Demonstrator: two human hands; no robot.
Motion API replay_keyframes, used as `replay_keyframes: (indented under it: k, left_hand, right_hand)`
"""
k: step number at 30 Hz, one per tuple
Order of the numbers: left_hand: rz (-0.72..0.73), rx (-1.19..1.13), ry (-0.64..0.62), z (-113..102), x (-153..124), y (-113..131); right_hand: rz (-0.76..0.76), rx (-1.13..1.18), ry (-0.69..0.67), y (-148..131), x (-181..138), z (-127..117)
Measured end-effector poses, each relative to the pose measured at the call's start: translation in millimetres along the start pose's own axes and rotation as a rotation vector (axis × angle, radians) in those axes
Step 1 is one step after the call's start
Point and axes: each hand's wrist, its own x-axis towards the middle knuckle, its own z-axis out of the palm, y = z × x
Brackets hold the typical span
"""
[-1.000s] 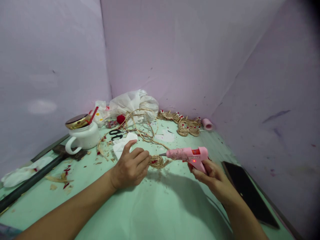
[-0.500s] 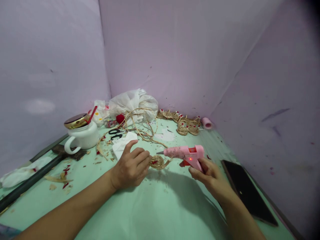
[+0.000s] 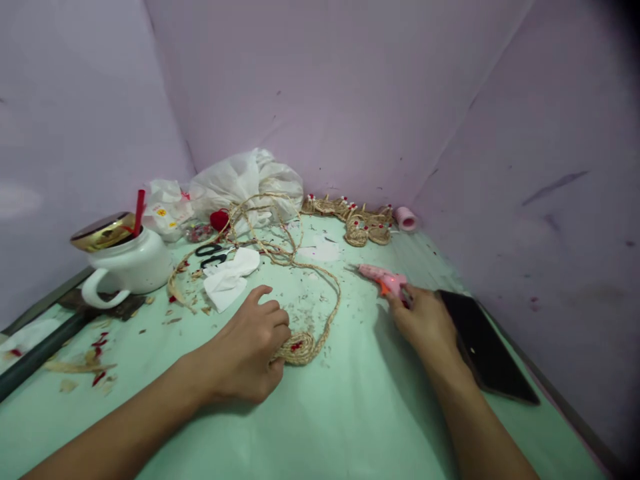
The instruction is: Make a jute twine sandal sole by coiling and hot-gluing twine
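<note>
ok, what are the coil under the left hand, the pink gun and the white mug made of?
Coil: looks like jute or similar natural twine; tan, fuzzy, matte, with a visible twist.
Glue gun: moulded plastic by the look; smooth pink shell with a slight sheen.
Mug: probably glazed ceramic; glossy white with highlights.

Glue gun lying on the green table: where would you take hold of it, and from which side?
Take the glue gun by its handle, coming from the near right. It lies on its side with the nozzle pointing far left. A red light seems to be on, so the tip is likely hot. The handle end lies by the fingertips of the right hand.
</note>
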Motion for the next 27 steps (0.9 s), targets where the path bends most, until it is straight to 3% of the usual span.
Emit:
replay_keyframes:
  k: [3, 4, 6, 8, 10, 14, 22, 27]
  left_hand:
    - [0.036, -0.001, 0.000, -0.4, -1.0, 0.2]
    - [0.045, -0.002, 0.000, -0.5, -1.5, 0.2]
    - [0.060, -0.003, 0.002, -0.8, -2.3, 0.6]
    - [0.074, -0.002, 0.004, -1.3, -2.4, 1.2]
    - [0.087, 0.002, 0.002, -2.3, -1.9, 1.6]
    - [0.105, -0.012, -0.003, -7.3, -1.0, 0.8]
    - [0.104, -0.043, -0.031, -18.7, -1.9, -4.3]
    - [0.088, -0.007, -0.092, -10.4, -2.4, -9.6]
  right_hand:
    - [-0.218, -0.010, 0.046, -14.5, -13.3, -2.5]
    - [-0.318, 0.061, -0.045, -20.8, -18.4, -1.5]
    - [-0.479, 0.206, -0.402, -33.5, -28.0, 3.3]
    - [-0.563, 0.202, -0.723, -44.4, -34.9, 9.3]
    - [-0.636, 0.099, -0.887, -51.9, -37.5, 14.0]
    - [-0.764, -0.098, -0.981, -60.8, -31.7, 14.9]
    - [-1.007, -0.417, -1.040, -84.0, -25.7, 2.6]
    - [-0.994, -0.364, -1.094, -76.4, -30.7, -2.6]
